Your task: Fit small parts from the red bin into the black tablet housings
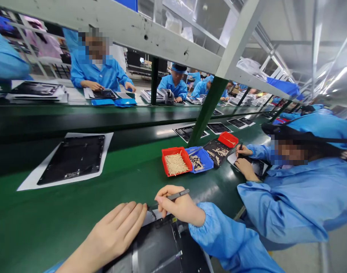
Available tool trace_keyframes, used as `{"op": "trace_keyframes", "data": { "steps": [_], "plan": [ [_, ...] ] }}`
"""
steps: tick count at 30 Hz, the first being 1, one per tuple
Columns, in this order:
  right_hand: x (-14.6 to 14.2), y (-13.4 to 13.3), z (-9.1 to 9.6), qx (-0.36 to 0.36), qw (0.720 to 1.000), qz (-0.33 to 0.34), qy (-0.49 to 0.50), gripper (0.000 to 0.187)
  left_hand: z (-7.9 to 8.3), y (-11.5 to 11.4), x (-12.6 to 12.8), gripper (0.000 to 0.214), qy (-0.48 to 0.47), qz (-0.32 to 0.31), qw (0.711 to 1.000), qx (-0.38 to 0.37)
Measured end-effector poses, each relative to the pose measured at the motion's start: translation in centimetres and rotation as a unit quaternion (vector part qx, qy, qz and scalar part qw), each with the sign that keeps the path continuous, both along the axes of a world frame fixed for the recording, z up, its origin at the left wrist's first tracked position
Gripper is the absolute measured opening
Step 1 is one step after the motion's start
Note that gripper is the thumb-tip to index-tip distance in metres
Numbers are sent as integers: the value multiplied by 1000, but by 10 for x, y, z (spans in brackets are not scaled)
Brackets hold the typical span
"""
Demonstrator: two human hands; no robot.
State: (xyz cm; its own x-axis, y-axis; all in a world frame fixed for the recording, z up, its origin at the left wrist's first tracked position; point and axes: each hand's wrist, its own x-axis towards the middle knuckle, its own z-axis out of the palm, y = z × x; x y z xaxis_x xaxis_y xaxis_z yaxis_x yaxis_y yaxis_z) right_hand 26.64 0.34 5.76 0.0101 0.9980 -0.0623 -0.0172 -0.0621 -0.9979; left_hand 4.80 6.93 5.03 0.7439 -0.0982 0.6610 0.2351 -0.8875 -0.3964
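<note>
In front of me lies a black tablet panel (156,242) on white paper, running out of the bottom of the view. My left hand (116,231) rests with stretched fingers over its left part and far edge, holding nothing. My right hand (177,204) pinches grey tweezers (179,194), their tips pointing left toward the fingertips of my left hand. A small dark strip (152,213) shows near those tips at the panel's far edge; I cannot tell whether the tweezers grip it.
Beyond my hands stand a red bin (176,163) and a blue bin (200,161) of small pale pieces. Another panel (73,159) lies on paper at left. A co-worker's sleeve (287,204) is close on the right. A green post (206,110) rises from the bench.
</note>
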Motion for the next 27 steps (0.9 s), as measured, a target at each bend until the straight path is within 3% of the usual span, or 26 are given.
{"op": "trace_keyframes", "data": {
  "steps": [2,4,5,7,10,12,14,16,21,23,25,27],
  "plan": [
    [1,0,0,5,1000,-8,2,23,-3,1,-1,25,-17,2,999,-45],
    [2,1,-1,14,1000,-13,7,25,-7,2,-1,20,-45,14,983,-177],
    [2,1,-1,17,1000,-12,17,28,-8,3,-2,18,-56,24,961,-272],
    [1,1,-4,17,998,0,56,33,-10,2,-3,19,-62,41,874,-480],
    [-4,1,-8,-18,992,29,125,40,-11,-5,-5,32,-57,38,685,-725],
    [-9,0,-9,-52,985,54,157,42,-9,-12,-7,37,-77,25,587,-806],
    [-15,-2,-9,-75,979,77,170,43,-6,-21,-9,37,-107,18,541,-834],
    [-20,-2,-6,-77,979,94,162,43,-2,-28,-11,34,-134,20,528,-839],
    [-26,0,5,-36,985,150,74,36,-1,-40,-22,35,-153,37,531,-833],
    [-26,5,8,-10,987,158,25,28,-8,-44,-32,39,-159,57,550,-818],
    [-24,10,7,24,987,153,-34,21,-19,-50,-43,40,-147,92,630,-757],
    [-23,15,1,49,984,151,-84,18,-32,-58,-53,29,-90,132,753,-639]
  ]
}}
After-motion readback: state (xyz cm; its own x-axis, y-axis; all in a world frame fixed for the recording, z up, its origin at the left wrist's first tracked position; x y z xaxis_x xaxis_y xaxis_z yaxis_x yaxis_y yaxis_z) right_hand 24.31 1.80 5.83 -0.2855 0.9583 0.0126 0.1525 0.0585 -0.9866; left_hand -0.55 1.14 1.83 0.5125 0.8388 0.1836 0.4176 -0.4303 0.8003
